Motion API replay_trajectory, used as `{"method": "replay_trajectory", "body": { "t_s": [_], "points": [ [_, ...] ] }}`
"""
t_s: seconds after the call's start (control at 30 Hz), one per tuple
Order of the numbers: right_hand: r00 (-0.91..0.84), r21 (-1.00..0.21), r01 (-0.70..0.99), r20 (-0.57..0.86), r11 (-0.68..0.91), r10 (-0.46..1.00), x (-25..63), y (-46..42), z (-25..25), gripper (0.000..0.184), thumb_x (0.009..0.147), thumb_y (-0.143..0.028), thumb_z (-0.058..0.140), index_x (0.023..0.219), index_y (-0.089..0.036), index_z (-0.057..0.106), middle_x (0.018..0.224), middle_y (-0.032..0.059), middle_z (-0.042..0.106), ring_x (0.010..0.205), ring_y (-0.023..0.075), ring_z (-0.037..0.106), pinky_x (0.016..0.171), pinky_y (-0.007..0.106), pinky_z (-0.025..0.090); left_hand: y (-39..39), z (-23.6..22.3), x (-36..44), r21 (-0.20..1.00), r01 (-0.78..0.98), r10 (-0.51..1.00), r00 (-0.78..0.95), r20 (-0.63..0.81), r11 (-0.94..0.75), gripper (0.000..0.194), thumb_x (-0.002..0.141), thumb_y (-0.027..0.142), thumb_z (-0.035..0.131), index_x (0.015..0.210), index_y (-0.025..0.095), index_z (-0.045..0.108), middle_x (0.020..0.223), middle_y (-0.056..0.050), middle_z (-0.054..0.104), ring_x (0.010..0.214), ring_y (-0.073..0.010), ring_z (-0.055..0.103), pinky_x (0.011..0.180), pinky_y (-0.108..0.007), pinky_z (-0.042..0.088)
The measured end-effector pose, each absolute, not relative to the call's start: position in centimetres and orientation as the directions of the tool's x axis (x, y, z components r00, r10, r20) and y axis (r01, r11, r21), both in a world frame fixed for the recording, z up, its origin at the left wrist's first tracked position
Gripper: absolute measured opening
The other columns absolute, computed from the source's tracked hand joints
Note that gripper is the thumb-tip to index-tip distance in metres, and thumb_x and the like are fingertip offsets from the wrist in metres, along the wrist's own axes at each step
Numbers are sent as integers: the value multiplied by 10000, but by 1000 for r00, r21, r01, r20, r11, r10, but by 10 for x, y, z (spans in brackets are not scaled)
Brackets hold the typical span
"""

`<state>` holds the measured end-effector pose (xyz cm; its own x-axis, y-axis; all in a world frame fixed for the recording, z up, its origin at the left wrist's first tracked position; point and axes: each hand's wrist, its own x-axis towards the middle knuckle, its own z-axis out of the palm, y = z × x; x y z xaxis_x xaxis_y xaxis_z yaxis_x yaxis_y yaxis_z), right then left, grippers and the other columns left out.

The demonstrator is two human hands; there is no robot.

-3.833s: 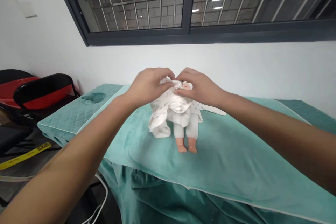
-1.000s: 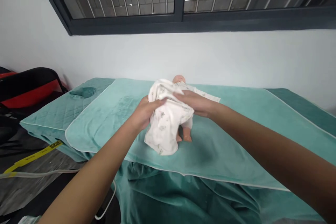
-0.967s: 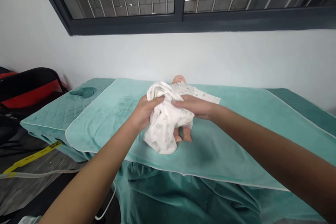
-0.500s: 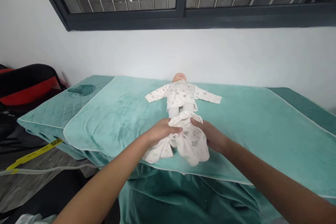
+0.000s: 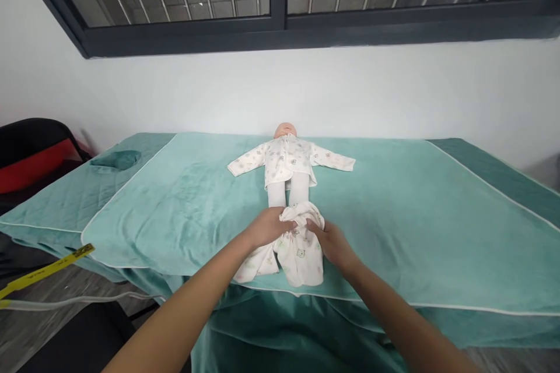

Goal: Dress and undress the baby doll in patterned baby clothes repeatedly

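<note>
A baby doll [image 5: 286, 129] lies on its back on the green bed, head toward the wall. It wears a white printed long-sleeved top [image 5: 280, 158], sleeves spread to both sides. Its white legs [image 5: 299, 187] point toward me. White printed baby pants [image 5: 301, 256] are bunched at the lower ends of the legs, hiding the feet. My left hand [image 5: 268, 227] grips the bunched waist of the pants from the left, thumb on top. My right hand [image 5: 333, 243] pinches the same waist from the right. The pant legs spread toward the bed's near edge.
A green velvety cover [image 5: 394, 204] lies over the bed [image 5: 52, 204], which has a hole at its left end. A black and red chair [image 5: 35, 163] stands at left. A yellow tag [image 5: 48, 271] and a pale cable [image 5: 79, 301] hang beside the near left edge. A barred window is above.
The view has shifted slightly. My hands have drawn closer together on the pants' waist, and the pants sit lower, so more of the doll's legs shows.
</note>
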<state>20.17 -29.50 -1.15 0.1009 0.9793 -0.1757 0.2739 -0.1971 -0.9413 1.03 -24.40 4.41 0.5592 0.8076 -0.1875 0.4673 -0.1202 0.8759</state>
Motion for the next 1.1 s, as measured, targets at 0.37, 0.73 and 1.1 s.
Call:
{"method": "replay_trajectory", "body": {
  "t_s": [0.37, 0.73, 1.1],
  "points": [
    [152, -958, -238, -198, -158, 968, 194, -294, -6, 579, 758, -652, 664, 1097, -182, 683, 1079, 113, 739, 1002, 314, 678, 829, 415, 544, -244, 76, 25, 978, 189, 691, 697, -194, 84, 414, 782, 405, 711, 1133, 188, 687, 1171, -89, 715, 1107, -270, 645, 945, -375, 482],
    [352, -998, -29, 42, 56, 935, 200, -258, -12, 529, 828, -626, 563, 1108, -183, 627, 1138, 100, 702, 1055, 290, 633, 874, 386, 502, -218, 68, 55, 972, 228, 763, 638, -101, -62, 341, 720, 322, 735, 1012, 149, 697, 1058, -95, 729, 986, -268, 665, 848, -363, 505],
    [378, -983, 184, 68, -3, 923, 215, -225, -16, 393, 813, -585, 532, 905, -209, 594, 875, 53, 664, 835, 251, 588, 733, 351, 456, -170, 45, 59, 689, 635, 923, 358, 139, -350, 196, 858, 242, 517, 1009, 202, 635, 1061, -78, 716, 1021, -246, 636, 861, -320, 457]
  ]
}}
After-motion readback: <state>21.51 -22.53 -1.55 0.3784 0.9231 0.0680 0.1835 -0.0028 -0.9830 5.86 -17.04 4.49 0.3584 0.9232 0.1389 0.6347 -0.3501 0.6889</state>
